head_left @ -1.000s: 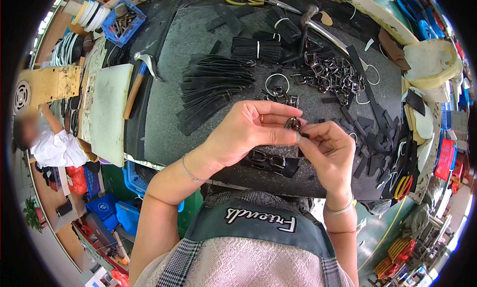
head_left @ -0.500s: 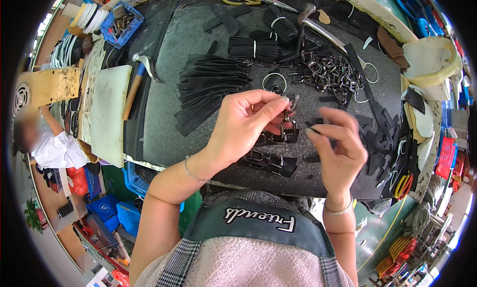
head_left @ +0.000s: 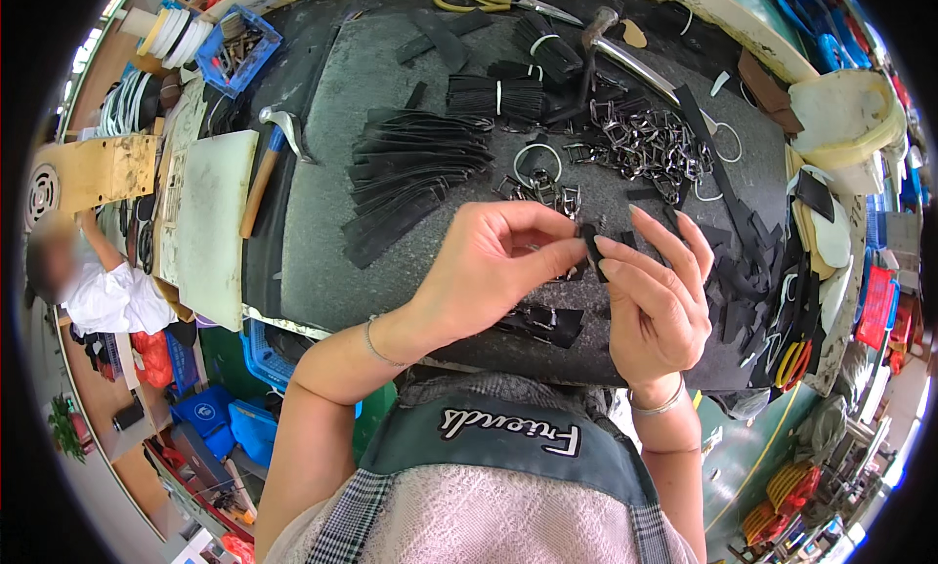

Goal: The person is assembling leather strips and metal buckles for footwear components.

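Observation:
A small black strip (head_left: 592, 251) spans the gap between my two hands above the near middle of the table. My left hand (head_left: 493, 271) pinches its left side between thumb and fingertips. On its other side, the thumb and forefinger of my right hand (head_left: 660, 305) close on it, while the remaining fingers stay raised. Just beyond my left fingers lie a few metal buckles (head_left: 542, 191) beside a white ring (head_left: 538, 163). Nearer to me, below my left hand, rests a black strap piece with a buckle (head_left: 543, 322). My fingers partly cover other buckles.
Black strips (head_left: 415, 164) fan out at left, with a tied bundle (head_left: 496, 97) behind. A buckle pile (head_left: 650, 144) and hammer (head_left: 635, 61) lie at far right. Short black scraps (head_left: 738, 271) litter the right side. Another hammer (head_left: 266, 173) lies left, near a white board (head_left: 213, 227).
My right hand has moved left to meet my left hand, and both now grip the small black strip. My left hand has come slightly nearer and right, leaving the buckles on the table uncovered.

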The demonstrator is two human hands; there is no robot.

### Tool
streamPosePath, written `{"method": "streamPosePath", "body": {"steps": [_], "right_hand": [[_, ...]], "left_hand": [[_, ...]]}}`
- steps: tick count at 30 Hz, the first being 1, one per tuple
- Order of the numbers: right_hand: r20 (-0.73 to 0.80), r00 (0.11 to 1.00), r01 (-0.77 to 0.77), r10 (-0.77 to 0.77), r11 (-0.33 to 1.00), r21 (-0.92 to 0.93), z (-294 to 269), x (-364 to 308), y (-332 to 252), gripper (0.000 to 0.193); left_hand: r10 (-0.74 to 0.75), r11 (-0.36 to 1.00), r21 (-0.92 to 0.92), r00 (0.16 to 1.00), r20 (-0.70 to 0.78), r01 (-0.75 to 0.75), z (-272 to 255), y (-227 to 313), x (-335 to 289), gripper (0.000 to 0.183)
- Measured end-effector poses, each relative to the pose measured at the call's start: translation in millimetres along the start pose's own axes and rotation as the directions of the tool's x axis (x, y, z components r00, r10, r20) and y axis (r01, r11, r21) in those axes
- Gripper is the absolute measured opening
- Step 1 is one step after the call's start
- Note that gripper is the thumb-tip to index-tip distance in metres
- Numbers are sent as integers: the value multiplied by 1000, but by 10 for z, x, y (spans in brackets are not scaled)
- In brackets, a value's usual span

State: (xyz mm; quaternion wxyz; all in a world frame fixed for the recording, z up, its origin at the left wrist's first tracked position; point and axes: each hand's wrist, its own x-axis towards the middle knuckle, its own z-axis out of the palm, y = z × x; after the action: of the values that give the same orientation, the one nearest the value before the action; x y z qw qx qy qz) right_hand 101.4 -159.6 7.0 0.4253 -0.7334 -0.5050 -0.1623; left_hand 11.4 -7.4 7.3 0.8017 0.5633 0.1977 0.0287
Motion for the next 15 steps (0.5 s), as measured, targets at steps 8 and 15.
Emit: {"method": "streamPosePath", "body": {"steps": [8,15], "right_hand": [[-44,909,-373,414,856,359,131,-76,29,21],[384,627,-629,677,150,763,162,-105,-41,16]], "left_hand": [[131,988,78,990,56,-135,16,-153,-26,24],[281,900,317,955,97,-298,-4,-96,-23,27]]}}
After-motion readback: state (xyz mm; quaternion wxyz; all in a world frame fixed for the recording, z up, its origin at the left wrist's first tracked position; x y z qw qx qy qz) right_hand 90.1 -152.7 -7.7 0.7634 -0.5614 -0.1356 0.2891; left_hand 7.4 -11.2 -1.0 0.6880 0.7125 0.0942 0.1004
